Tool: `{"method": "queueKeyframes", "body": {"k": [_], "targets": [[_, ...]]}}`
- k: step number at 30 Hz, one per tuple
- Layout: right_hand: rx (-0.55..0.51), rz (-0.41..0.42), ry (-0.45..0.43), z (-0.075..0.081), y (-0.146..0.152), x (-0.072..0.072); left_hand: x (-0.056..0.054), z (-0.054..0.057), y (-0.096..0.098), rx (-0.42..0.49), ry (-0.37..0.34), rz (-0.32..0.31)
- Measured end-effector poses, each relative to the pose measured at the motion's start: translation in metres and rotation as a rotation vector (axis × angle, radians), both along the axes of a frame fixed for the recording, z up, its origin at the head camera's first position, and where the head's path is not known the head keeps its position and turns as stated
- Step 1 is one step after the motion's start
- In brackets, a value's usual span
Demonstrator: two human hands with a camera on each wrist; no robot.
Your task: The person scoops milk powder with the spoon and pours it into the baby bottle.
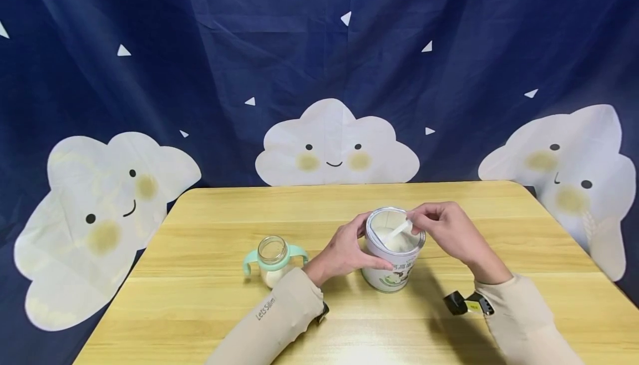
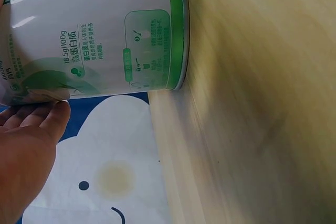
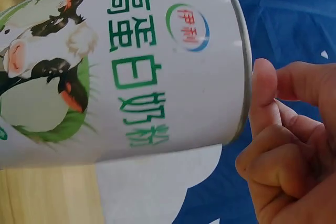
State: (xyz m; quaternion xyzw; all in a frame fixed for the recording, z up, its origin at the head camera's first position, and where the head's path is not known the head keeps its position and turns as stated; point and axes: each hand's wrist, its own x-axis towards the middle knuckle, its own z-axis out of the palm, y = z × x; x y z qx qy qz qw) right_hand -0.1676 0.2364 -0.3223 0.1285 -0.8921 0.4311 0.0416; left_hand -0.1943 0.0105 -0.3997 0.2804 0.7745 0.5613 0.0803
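A white milk powder can (image 1: 384, 276) stands open-topped on the table, with a cow picture and green print on its side. My left hand (image 1: 344, 251) grips the can from its left, thumb across the front and fingers round the far side. Pale powder (image 1: 405, 243) shows inside the can. Over the rim, my right hand (image 1: 449, 232) pinches the handle of a white scoop (image 1: 398, 232); the scoop's lower end is hidden in the powder or too small to tell. In the right wrist view the right hand (image 3: 289, 145) is by the can's rim, thumb and index finger together.
A clear baby bottle (image 1: 273, 251) with mint-green handles stands uncapped left of the can, partly behind my left forearm, with whitish contents low inside. The wooden table (image 1: 199, 243) ends at a dark blue curtain (image 1: 299, 49) printed with clouds.
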Motion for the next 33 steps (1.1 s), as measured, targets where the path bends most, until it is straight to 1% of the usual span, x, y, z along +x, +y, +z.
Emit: {"method": "queueKeyframes", "body": {"k": [4, 8, 14, 18, 20, 23, 27, 30, 33], "targets": [[-0.045, -0.055, -0.038, -0.002, 0.005, -0.001, 0.0, -0.001, 0.0, 0.007, 0.013, 0.002], [-0.095, -0.091, -0.057, -0.002, 0.01, -0.002, 0.0, -0.002, -0.001, 0.015, 0.033, -0.002], [-0.207, -0.119, -0.107, -0.005, 0.016, -0.004, 0.0, -0.003, 0.0, 0.01, 0.029, 0.013], [-0.238, -0.126, -0.129, -0.007, 0.02, -0.004, 0.0, -0.003, 0.0, 0.009, 0.02, 0.012], [-0.234, -0.132, -0.127, -0.008, 0.021, -0.004, 0.0, -0.003, 0.0, 0.014, 0.015, 0.01], [-0.159, -0.13, -0.074, -0.01, 0.02, -0.002, 0.0, -0.003, 0.0, 0.025, 0.013, 0.007], [-0.063, -0.06, -0.006, -0.01, 0.014, 0.004, 0.0, -0.003, 0.0, 0.024, 0.013, 0.004], [-0.057, -0.015, 0.005, -0.009, 0.01, 0.007, 0.0, -0.002, 0.0, 0.015, 0.017, 0.006], [-0.051, -0.015, 0.016, -0.008, 0.009, 0.008, 0.0, -0.002, 0.0, 0.014, 0.021, 0.007]]}}
